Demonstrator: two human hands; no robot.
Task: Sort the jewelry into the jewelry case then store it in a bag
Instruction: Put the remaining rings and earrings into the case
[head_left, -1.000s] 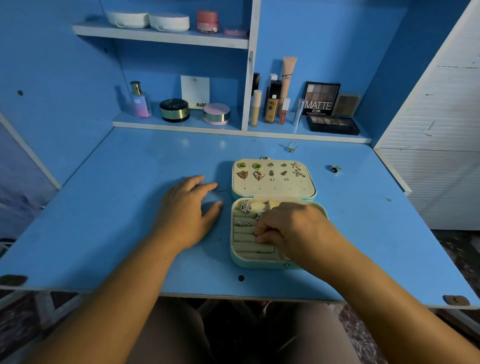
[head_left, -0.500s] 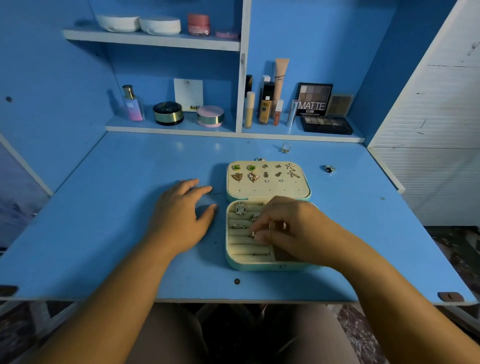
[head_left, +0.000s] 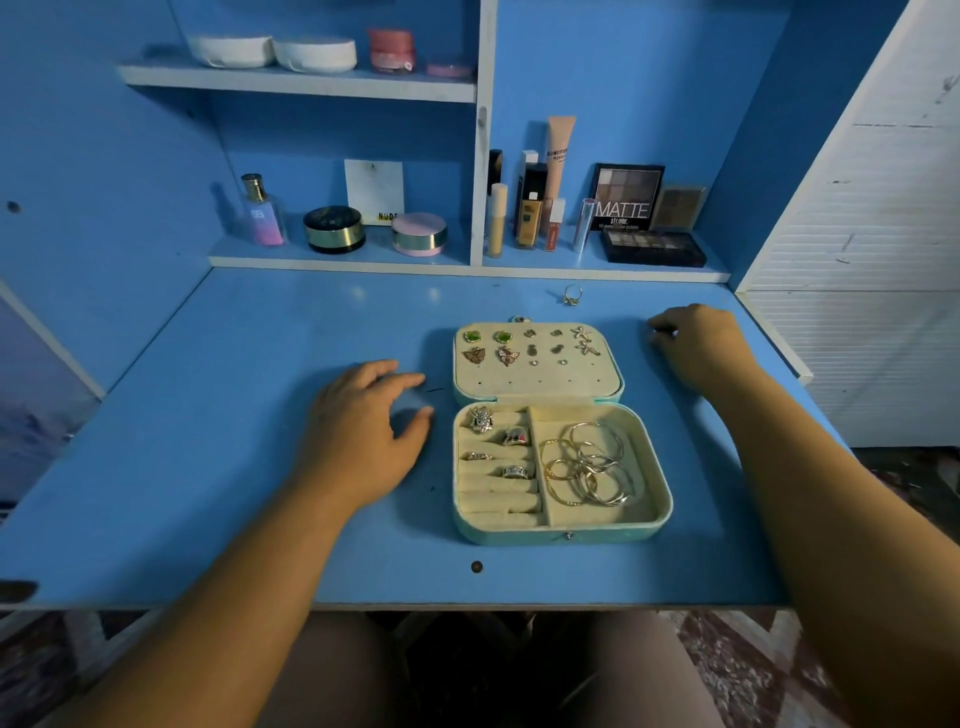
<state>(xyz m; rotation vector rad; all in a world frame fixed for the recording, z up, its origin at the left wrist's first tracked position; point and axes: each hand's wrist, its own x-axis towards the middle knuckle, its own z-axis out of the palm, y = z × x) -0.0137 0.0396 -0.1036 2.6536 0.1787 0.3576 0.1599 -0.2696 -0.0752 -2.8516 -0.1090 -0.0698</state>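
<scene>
Right hand (head_left: 698, 345) moved off jewelry case (head_left: 561, 535), pinching ring (head_left: 669, 333) beside it, left hand (head_left: 358, 441) flat

Left hand (head_left: 363, 431) lies flat, fingers spread; right hand (head_left: 696, 343), arm outstretched, has fingers curled down.

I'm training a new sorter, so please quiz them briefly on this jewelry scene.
1. Where in the jewelry case do the gold hoops lie? A) left compartment B) right compartment C) lid
2. True or false: the left hand lies open on the table, left of the case.
3. How many rings sit in the ring rolls?
Key: 1 B; 2 true; 3 four.
</scene>
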